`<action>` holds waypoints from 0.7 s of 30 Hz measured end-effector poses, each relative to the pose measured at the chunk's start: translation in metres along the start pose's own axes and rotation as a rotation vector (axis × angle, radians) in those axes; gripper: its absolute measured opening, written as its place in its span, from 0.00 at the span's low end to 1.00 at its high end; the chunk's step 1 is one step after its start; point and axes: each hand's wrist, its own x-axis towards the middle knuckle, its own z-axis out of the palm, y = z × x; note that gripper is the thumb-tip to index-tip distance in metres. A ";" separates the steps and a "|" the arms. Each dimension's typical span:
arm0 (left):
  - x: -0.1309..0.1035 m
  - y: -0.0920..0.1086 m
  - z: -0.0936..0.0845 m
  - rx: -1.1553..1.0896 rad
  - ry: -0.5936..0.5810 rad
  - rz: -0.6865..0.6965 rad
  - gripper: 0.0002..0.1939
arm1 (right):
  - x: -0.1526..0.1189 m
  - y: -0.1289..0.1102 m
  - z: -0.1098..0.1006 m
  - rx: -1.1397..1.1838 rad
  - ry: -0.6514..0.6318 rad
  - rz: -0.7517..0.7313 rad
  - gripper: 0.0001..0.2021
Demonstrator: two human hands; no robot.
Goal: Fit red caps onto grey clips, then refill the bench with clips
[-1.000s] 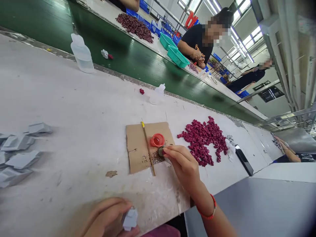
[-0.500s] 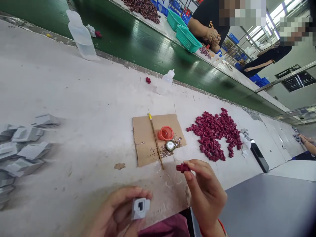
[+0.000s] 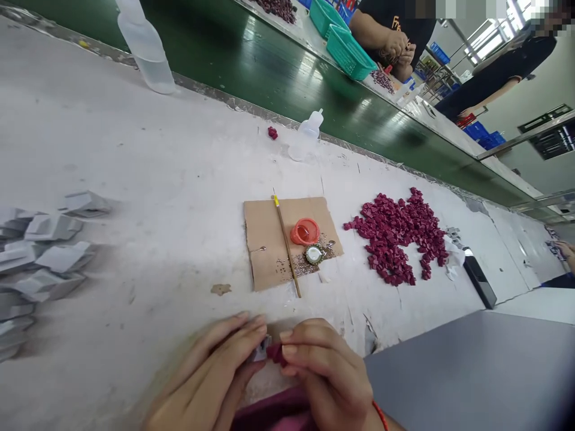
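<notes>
My left hand [image 3: 215,371] is closed round a small grey block-shaped part [image 3: 261,349], most of it hidden by the fingers. Between the fingertips of my right hand [image 3: 330,371] is a small dark-red piece [image 3: 275,353], its end up against the grey part; whether it has entered the opening I cannot tell. Beyond the hands lies a brown cardboard sheet [image 3: 263,224] with a thin yellow-tipped stick [image 3: 286,245], a red cup [image 3: 305,231] and a bottle cap [image 3: 313,254] on it. A heap of similar dark-red pieces [image 3: 390,233] is to the right.
Several grey parts [image 3: 49,227] lie at the left. A tall plastic bottle [image 3: 150,57] and a small squeeze bottle [image 3: 309,127] stand near the green conveyor belt [image 3: 251,66]. A black phone-like object [image 3: 480,278] is at the right. Across the belt, a person [image 3: 395,48] works beside green baskets [image 3: 348,51].
My right hand has moved left and brought the dark-red piece against the grey part. My left hand has turned over the grey part, covering more of it. The view has shifted slightly.
</notes>
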 end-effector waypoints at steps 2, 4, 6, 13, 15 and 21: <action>0.000 0.002 0.002 0.009 0.004 -0.008 0.15 | -0.001 0.001 0.000 0.011 -0.008 0.011 0.14; -0.001 0.002 0.003 0.013 0.001 -0.016 0.15 | -0.003 0.001 -0.001 0.020 -0.019 0.024 0.14; -0.002 0.002 0.004 0.003 0.013 -0.021 0.15 | -0.004 0.002 -0.001 0.026 -0.033 0.034 0.15; -0.004 0.006 0.004 -0.002 0.028 -0.068 0.14 | -0.001 0.002 -0.001 0.012 -0.080 0.036 0.16; -0.003 0.005 0.004 -0.009 0.030 -0.053 0.14 | 0.001 0.001 -0.001 0.018 -0.111 0.041 0.15; -0.016 -0.005 0.010 -0.061 0.023 -0.011 0.18 | -0.002 0.002 0.005 0.003 -0.160 0.043 0.13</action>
